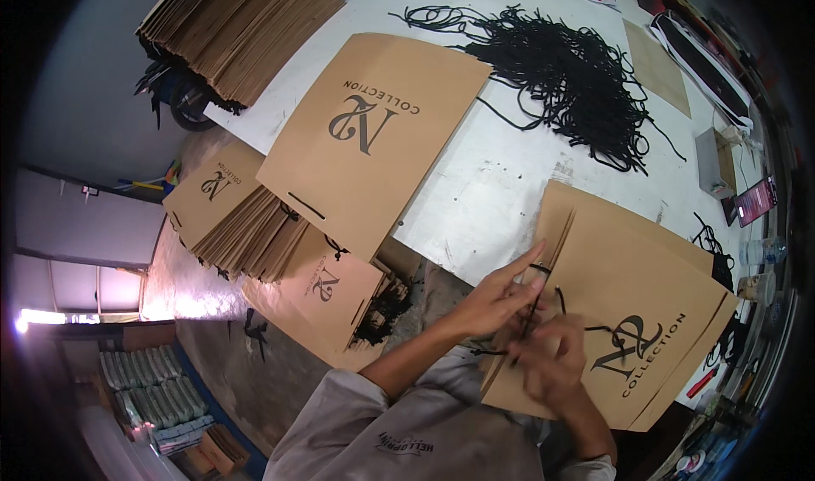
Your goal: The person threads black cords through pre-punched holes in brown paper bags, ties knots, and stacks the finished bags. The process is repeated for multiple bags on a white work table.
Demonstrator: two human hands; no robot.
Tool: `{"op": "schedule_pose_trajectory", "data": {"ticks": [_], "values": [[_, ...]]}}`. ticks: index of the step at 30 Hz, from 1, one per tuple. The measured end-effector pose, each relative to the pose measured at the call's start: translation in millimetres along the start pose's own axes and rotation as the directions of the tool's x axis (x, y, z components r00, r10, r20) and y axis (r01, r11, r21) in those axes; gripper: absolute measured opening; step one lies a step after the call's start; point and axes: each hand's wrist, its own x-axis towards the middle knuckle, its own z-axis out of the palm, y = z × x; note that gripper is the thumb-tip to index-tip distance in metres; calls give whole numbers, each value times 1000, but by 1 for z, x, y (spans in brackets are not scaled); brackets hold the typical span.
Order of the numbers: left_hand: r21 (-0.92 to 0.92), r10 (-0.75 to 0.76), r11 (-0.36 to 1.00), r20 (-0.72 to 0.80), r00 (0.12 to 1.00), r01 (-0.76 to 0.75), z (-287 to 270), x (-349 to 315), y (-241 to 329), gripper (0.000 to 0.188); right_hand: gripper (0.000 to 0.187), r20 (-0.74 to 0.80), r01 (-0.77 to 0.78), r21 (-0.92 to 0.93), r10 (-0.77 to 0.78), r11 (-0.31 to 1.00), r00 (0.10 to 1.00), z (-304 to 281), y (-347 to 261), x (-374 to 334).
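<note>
A brown kraft paper bag with a dark printed logo lies flat before me at the table's near right edge, over other brown paper. My left hand pinches its top edge, fingers stretched along the fold beside a short black cord. Just right of it, my right hand is curled and partly smeared by motion. Black cord runs at its fingers, and a loose cord end lies across the bag's face. Exactly how the cord passes through the bag is hidden behind my fingers.
A tangled heap of black cords lies at the far middle of the white table. Left of it rests a stack of bags. More bag stacks stand lower left, and a tall paper pile far left. A phone stands at right.
</note>
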Motion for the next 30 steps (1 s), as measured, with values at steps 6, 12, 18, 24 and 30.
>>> {"op": "schedule_pose_trajectory", "data": {"ticks": [6,12,18,24,30], "values": [[160,240,963,-144,960,-217,-3,-2,-24,70,14,-230,-262,96,278,960,933,20,14,12],[724,670,573,-143,728,-385,-5,-9,-6,35,12,-200,-401,20,397,916,896,24,44,16],[531,631,710,-189,752,-462,-8,4,-9,21,8,-10,-484,207,497,850,868,4,46,13],[444,641,714,-105,760,-541,3,17,-27,19,13,37,-544,488,606,683,794,3,55,9],[120,390,921,-290,874,-371,12,-3,-13,8,6,-7,-413,218,424,885,906,-1,52,10]]}}
